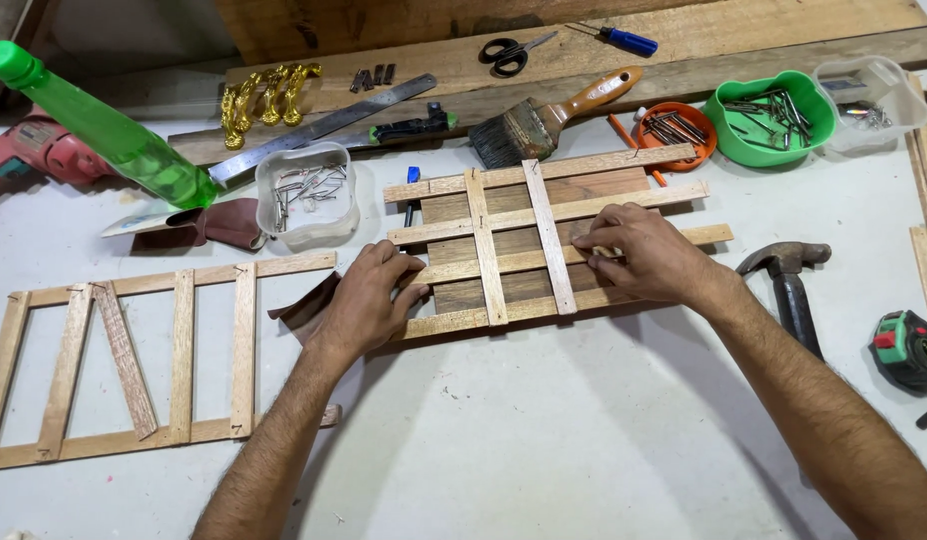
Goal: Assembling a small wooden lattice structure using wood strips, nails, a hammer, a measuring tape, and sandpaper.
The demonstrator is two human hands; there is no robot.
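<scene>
A pale slatted wooden lattice (544, 240) lies over a darker board. The left hand (369, 300) presses its left edge flat, fingers spread open; the right hand (644, 250) pinches a slat.

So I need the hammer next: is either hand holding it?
No, the hammer lies alone on the table while both hands rest on the wooden lattice.

Two bare hands, left hand (369, 300) and right hand (644, 250). Two pale wooden slat frames (544, 235) (134, 360). Four small tubs of nails: two clear plastic (309, 195) (869, 95), one green (772, 115), one orange (674, 130). One steel claw hammer (789, 280), one wood-handled paintbrush (549, 120), one pair of black-handled scissors (509, 52).
</scene>
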